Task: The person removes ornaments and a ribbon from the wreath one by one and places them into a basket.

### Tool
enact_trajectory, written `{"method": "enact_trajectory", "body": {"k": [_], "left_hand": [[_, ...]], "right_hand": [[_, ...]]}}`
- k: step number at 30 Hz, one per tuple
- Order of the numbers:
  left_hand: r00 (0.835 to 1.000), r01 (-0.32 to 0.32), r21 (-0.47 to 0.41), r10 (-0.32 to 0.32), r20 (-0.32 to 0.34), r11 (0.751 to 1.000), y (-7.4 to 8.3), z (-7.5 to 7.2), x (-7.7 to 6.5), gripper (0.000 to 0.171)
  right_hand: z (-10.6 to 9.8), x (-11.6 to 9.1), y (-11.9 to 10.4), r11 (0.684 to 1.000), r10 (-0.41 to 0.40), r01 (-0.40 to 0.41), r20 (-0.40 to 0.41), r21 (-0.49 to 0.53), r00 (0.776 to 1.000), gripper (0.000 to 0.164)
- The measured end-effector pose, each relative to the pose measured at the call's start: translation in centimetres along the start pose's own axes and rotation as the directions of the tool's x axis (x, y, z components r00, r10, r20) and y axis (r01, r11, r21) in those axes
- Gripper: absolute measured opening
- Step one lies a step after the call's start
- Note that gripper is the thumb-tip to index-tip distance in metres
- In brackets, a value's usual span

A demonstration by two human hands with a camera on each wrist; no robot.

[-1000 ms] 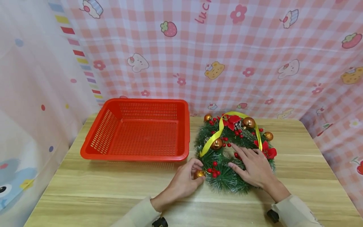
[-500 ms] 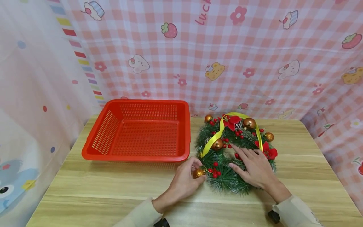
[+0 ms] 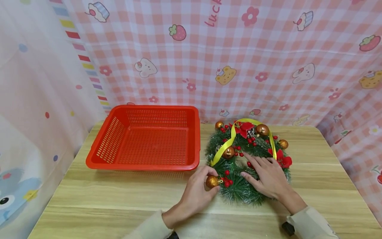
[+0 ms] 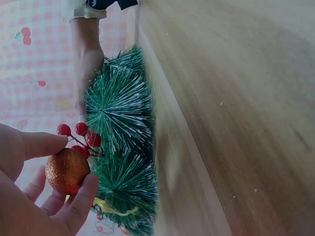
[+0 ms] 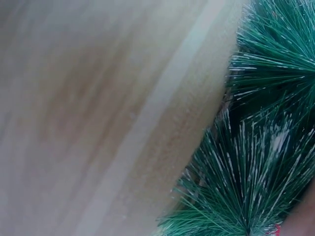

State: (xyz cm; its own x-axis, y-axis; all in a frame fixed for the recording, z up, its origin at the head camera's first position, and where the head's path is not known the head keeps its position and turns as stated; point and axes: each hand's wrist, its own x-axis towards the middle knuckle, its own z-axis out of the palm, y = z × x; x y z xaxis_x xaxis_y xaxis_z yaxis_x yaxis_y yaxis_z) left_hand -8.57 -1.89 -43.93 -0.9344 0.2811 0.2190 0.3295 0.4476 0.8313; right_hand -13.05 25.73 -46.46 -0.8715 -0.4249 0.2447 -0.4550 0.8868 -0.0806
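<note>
A green Christmas wreath [image 3: 235, 191] lies on the table, dressed with red berries [image 3: 227, 182], red flowers, pinecones and golden balls. Over its upper part loops a yellow ribbon [image 3: 225, 145]. At the wreath's lower left edge my left hand [image 3: 194, 192] holds a glittery gold bauble [image 3: 212, 181] between thumb and fingers. The left wrist view shows this bauble [image 4: 67, 171] close beside the red berries. My right hand [image 3: 267, 176] rests on the wreath's right side with its fingers extended. Only green needles [image 5: 266, 162] and a sliver of skin appear in the right wrist view.
A red plastic basket [image 3: 143, 166] with perforated walls stands left of the wreath, with nothing visible inside. Behind the wooden table [image 3: 119, 202] hangs a pink checked curtain [image 3: 191, 59]. A pale curtain [image 3: 44, 83] borders the left side.
My left hand has shifted slightly right with the bauble, which has turned so its cap points at the berries. My right hand stays in place on the wreath.
</note>
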Motion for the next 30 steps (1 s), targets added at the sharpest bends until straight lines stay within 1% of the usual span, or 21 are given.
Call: {"method": "enact_trajectory", "body": {"k": [6,9,14,19,21,23,27,30], "left_hand": [[0.999,-0.043,0.035,0.043,0.007,0.998,-0.1,0.0,-0.3,0.036],[0.999,-0.043,0.059,0.043,0.005,0.997,-0.4,0.0,-0.5,0.035],[1.0,0.025,0.115,-0.024,-0.007,0.993,-0.9,0.1,-0.8,0.03],[0.997,0.076,0.119,-0.075,-0.011,0.99,-1.2,0.2,-0.6,0.025],[0.996,0.087,0.128,-0.089,0.01,0.988,-1.3,0.1,-0.6,0.023],[0.995,0.082,0.136,-0.089,0.048,0.987,-1.3,0.1,-0.7,0.021],[0.991,0.037,0.129,-0.053,0.125,0.991,-0.9,0.1,-1.3,0.021],[0.99,0.012,0.122,-0.029,0.134,0.992,-0.4,0.1,-1.6,0.023]], "right_hand": [[0.0,0.0,-0.1,1.0,0.003,-0.003,0.0,-0.002,1.0,0.07],[0.0,0.1,-0.1,1.0,0.0,0.0,-0.002,-0.005,1.0,0.07],[-0.1,0.1,-0.1,1.0,-0.008,0.008,-0.005,-0.008,1.0,0.07],[-0.1,0.0,-0.1,1.0,-0.008,0.008,-0.013,-0.011,1.0,0.069],[-0.1,0.0,-0.1,1.0,-0.009,0.009,-0.014,-0.011,1.0,0.069],[-0.1,0.0,-0.1,1.0,-0.008,0.008,-0.014,-0.011,1.0,0.069],[0.0,0.0,-0.1,1.0,-0.003,0.003,-0.015,-0.014,1.0,0.069],[0.0,0.0,-0.1,1.0,0.002,-0.002,-0.013,-0.012,1.0,0.069]]}}
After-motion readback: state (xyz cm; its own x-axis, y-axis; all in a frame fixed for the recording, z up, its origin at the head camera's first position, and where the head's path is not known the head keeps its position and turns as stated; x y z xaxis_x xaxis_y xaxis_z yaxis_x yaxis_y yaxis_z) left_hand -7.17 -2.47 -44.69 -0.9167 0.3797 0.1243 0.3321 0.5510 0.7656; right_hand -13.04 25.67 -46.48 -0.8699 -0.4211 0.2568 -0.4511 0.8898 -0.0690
